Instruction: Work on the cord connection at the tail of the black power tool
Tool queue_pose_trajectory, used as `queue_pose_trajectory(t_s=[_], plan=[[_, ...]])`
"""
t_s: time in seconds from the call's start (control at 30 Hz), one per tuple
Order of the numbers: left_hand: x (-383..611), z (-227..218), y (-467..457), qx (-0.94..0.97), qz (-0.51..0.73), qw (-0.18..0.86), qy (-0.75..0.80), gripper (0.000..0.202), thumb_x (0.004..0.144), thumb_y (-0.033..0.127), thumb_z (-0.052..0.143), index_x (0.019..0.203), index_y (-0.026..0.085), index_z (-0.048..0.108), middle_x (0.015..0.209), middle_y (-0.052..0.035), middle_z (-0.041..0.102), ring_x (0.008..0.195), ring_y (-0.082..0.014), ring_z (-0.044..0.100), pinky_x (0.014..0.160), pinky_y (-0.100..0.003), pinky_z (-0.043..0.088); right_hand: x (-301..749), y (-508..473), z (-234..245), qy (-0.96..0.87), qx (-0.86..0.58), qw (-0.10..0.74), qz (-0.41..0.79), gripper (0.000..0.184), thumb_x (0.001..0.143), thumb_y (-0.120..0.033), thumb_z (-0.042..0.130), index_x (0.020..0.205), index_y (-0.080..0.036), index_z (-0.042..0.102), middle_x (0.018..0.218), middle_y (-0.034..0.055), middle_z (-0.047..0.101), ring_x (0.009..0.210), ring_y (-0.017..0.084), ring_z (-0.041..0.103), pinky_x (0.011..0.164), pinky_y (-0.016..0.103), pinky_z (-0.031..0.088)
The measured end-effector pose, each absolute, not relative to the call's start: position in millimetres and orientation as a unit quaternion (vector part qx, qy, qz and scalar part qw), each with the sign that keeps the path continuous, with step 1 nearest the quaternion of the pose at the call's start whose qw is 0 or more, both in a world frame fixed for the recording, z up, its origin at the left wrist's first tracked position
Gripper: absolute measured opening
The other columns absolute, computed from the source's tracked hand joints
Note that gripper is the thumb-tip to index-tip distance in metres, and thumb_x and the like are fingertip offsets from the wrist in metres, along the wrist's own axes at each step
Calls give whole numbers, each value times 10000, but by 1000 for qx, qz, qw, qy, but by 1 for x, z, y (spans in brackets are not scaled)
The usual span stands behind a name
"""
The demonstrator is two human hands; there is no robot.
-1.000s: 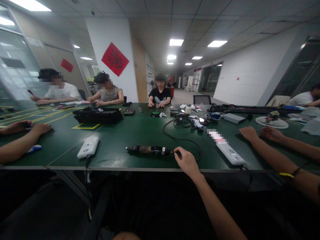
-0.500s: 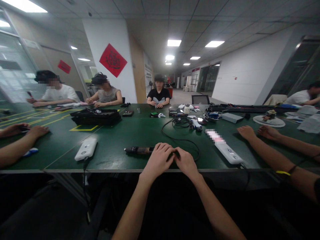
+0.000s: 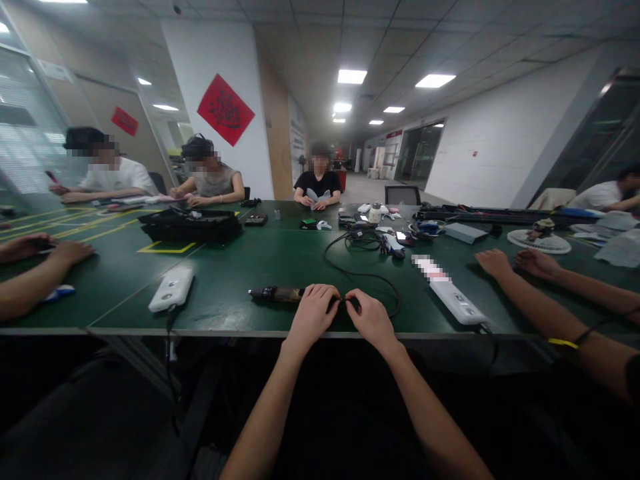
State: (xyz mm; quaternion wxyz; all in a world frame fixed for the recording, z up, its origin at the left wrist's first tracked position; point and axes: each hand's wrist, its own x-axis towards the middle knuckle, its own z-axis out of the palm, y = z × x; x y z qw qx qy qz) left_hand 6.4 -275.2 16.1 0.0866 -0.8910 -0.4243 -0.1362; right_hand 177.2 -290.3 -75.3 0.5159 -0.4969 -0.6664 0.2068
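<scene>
A dark rod-shaped corded tool (image 3: 277, 293) lies on the green table (image 3: 280, 257) near its front edge. My left hand (image 3: 313, 311) is closed over the tool's right end. Right beside it, my right hand (image 3: 371, 318) is curled on the black cable (image 3: 367, 275) where it joins the tool. The two hands almost touch. The cable loops away toward the table's middle.
White power strips lie at left (image 3: 171, 289) and right (image 3: 455, 301). Other people's forearms rest on the table at far left (image 3: 35, 273) and right (image 3: 545, 293). A black bag (image 3: 193, 227), gadgets and several seated people fill the far side.
My left hand came into view and settled on the tool's right end. My right hand stayed at the cable end. The view tilted slightly down.
</scene>
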Motion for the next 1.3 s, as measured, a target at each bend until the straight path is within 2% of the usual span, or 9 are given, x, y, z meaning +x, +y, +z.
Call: queue_pose_trajectory(t_s=[0.2, 0.4, 0.57, 0.77, 1.0, 1.17, 1.3], plan=[[7, 16, -274, -894, -129, 96, -417, 133, 1018, 238, 612, 1139, 282, 646, 1218, -17, 697, 1171, -227, 593, 1085, -423, 390, 177, -291, -75, -664, -497, 521, 203, 148, 1007, -265, 534, 1078, -259, 663, 1057, 38, 748, 825, 199, 689, 767, 299, 464], [10, 15, -274, -889, -131, 98, -428, 61, 1010, 268, 637, 1071, 263, 643, 1096, -24, 710, 1104, -242, 602, 1058, -435, 396, 178, -291, -74, -660, -498, 525, 201, 138, 996, -250, 545, 1061, -258, 666, 1054, 37, 748, 838, 197, 689, 777, 293, 474], [10, 16, -276, -891, -131, 92, -424, 131, 1004, 238, 626, 1124, 284, 650, 1168, -14, 706, 1152, -235, 590, 1082, -432, 384, 177, -291, -75, -660, -497, 526, 200, 148, 994, -254, 546, 1067, -263, 674, 1059, 41, 750, 837, 200, 689, 774, 294, 477], [10, 16, -276, -886, -134, 88, -435, 92, 994, 248, 651, 1084, 268, 652, 1098, -19, 720, 1113, -244, 601, 1064, -441, 391, 176, -291, -75, -661, -498, 525, 198, 152, 1000, -254, 537, 1077, -262, 668, 1063, 44, 751, 858, 204, 696, 784, 295, 477], [9, 17, -276, -892, -132, 79, -426, 130, 1000, 205, 638, 1094, 294, 657, 1175, 17, 720, 1151, -216, 596, 1079, -419, 379, 177, -292, -74, -663, -499, 522, 197, 147, 1010, -264, 527, 1074, -261, 659, 1052, 40, 748, 828, 201, 689, 771, 300, 473], [10, 15, -275, -884, -137, 81, -440, 96, 977, 244, 691, 1062, 265, 651, 1094, -7, 727, 1106, -240, 602, 1056, -435, 391, 177, -292, -73, -664, -497, 521, 199, 144, 1004, -259, 534, 1076, -256, 658, 1072, 42, 748, 845, 199, 692, 771, 294, 476], [10, 18, -278, -888, -134, 77, -433, 125, 989, 260, 666, 1111, 287, 653, 1141, -2, 722, 1145, -233, 597, 1080, -436, 381, 178, -293, -72, -666, -497, 520, 200, 152, 1006, -257, 530, 1082, -257, 661, 1065, 43, 750, 832, 200, 693, 761, 296, 473]])
